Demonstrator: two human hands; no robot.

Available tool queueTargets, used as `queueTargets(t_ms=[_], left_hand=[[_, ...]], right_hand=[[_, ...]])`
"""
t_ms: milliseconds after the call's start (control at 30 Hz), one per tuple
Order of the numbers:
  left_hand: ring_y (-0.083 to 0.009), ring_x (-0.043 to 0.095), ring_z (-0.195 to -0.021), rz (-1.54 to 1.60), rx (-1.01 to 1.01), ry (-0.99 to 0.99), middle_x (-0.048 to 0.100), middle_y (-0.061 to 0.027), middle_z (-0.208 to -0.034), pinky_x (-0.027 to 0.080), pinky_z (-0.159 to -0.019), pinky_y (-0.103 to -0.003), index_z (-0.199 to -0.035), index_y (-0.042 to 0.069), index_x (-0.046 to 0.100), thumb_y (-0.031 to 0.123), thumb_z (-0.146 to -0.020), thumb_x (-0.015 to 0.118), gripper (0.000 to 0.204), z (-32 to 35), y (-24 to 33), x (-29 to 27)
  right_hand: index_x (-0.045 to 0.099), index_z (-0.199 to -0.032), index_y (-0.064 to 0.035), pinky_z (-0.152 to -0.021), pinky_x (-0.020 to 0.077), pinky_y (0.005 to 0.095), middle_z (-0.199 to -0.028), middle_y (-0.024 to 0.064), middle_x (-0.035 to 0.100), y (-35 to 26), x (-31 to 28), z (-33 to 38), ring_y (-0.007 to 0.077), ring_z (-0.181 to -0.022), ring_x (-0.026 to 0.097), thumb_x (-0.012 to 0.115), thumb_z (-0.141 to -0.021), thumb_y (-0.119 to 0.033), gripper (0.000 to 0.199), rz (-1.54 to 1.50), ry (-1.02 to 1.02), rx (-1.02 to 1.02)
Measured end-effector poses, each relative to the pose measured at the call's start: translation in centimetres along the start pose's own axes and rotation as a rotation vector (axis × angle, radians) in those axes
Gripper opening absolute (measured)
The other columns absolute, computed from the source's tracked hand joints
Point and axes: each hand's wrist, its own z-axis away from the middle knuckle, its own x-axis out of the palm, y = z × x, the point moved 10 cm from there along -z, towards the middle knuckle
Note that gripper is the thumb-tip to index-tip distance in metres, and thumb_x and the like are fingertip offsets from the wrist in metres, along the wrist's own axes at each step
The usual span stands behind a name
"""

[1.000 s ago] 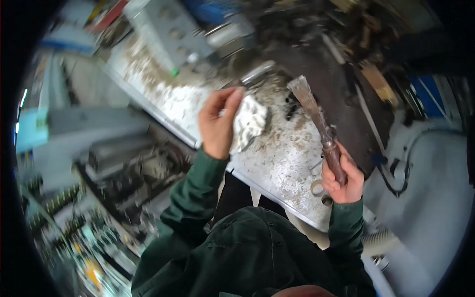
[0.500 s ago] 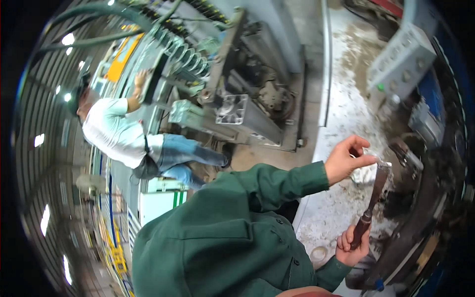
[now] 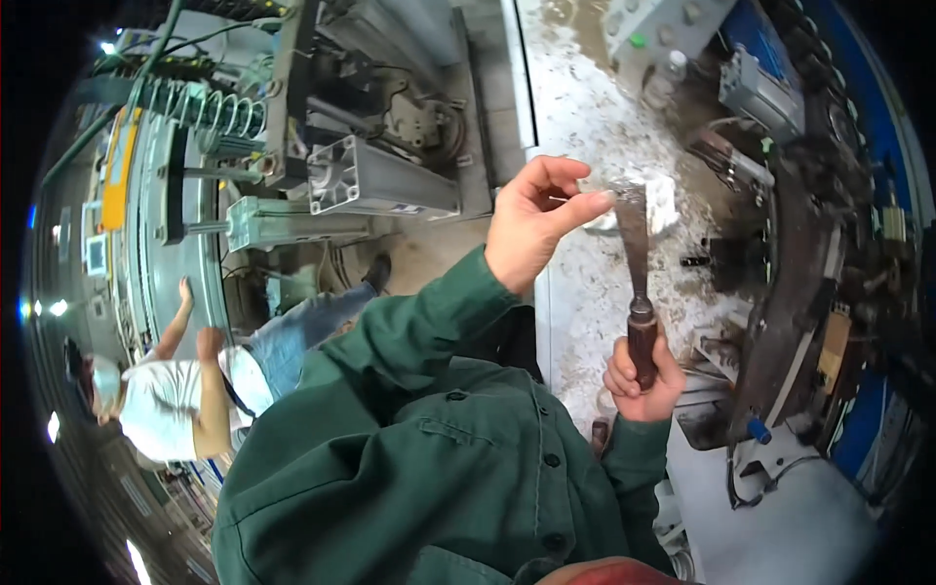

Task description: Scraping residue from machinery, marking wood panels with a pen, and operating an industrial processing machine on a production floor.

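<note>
My right hand [image 3: 643,380] grips a scraper [image 3: 636,234] by its brown handle, fingers wrapped round it. The flat, worn blade points away from me, above a dirty white work surface [image 3: 570,292]. Beside the blade's tip, on its left, is my left hand [image 3: 541,219]. Its fingers are bent and its thumb stretches toward the blade, with a gap between thumb and forefinger. I make out nothing held there; whether the thumb touches the metal I cannot tell. Behind the blade lies a crumpled white piece [image 3: 663,203], partly hidden.
Debris litters the work surface. A grey box with knobs [image 3: 663,24], a clear bottle [image 3: 671,68] and a metal block [image 3: 765,96] stand at the far right. Dark machinery [image 3: 790,263] borders the right side. At left are a machine with a cylinder [image 3: 390,185] and another person [image 3: 171,414].
The whole view has shifted, so hands and scraper appear farther left and higher. The scraper stands more upright in the picture. My right hand keeps its grip; the left remains by the blade tip.
</note>
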Motion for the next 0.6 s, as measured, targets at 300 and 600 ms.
queueTargets(t_ms=[300, 600], left_hand=[[-0.0058, 0.049, -0.071, -0.047, 0.034, 0.019, 0.053, 0.003, -0.076, 0.039, -0.068, -0.019, -0.092, 0.005, 0.055, 0.005, -0.076, 0.064, 0.019, 2.1, 0.0, 1.1], [-0.006, 0.049, -0.07, -0.197, 0.05, -0.115, 0.054, 0.0029, -0.076, 0.04, -0.068, -0.019, -0.094, 0.004, 0.057, 0.005, -0.077, 0.062, 0.017, 3.6, 1.5, 3.0]], right_hand=[[0.039, -0.122, -0.0159, -0.037, 0.0242, 0.0212, -0.059, 0.0055, 0.04, 0.5, -0.5, 2.4, 0.0077, -0.037, 0.03, 0.042, -0.088, -0.036, 0.04, 0.049, -0.056, -0.033], [0.04, -0.121, -0.0129, -0.037, 0.024, 0.0213, -0.058, 0.0055, 0.04, 0.8, -1.1, 4.0, 0.0074, -0.037, 0.03, 0.044, -0.087, -0.037, 0.042, 0.055, -0.041, -0.072]])
